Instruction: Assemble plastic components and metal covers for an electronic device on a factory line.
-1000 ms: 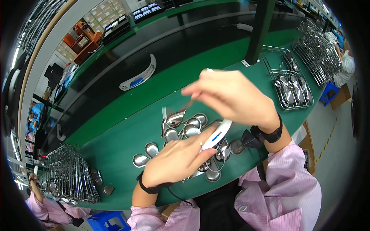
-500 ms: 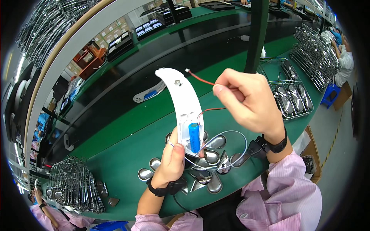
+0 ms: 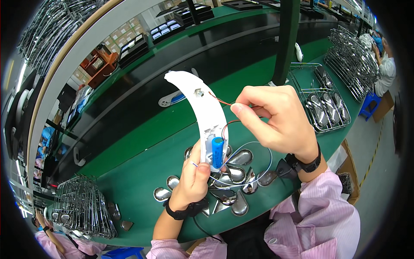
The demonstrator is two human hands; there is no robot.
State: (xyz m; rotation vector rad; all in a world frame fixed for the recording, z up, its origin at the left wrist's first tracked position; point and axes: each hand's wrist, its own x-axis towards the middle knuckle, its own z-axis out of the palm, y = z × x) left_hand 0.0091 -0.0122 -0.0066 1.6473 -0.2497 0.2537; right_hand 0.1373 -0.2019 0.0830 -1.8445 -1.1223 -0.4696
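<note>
My left hand (image 3: pixel 192 181) grips the lower end of a curved white plastic housing (image 3: pixel 202 108), held upright above the green table. A blue cylindrical battery (image 3: pixel 217 152) sits at the housing's lower part, by the left thumb. My right hand (image 3: pixel 276 121) is closed in a pinch on a thin red wire (image 3: pixel 224 102), whose tip reaches the housing's edge near a small metal part (image 3: pixel 199 93). A white cable (image 3: pixel 271 159) loops out beside the left hand. Shiny teardrop-shaped metal pieces (image 3: pixel 239 203) lie on the table below.
A conveyor belt (image 3: pixel 142 101) runs behind the table, carrying another white housing (image 3: pixel 171 98). At right stands a wire basket (image 3: pixel 319 125) with shiny metal pieces. Stacked wire racks (image 3: pixel 82 207) stand at left, and a dark green post (image 3: pixel 286 43) rises ahead.
My right hand has moved slightly left, bringing the red wire's end against the housing. The housing's top has tilted left. The housing on the belt has shifted right.
</note>
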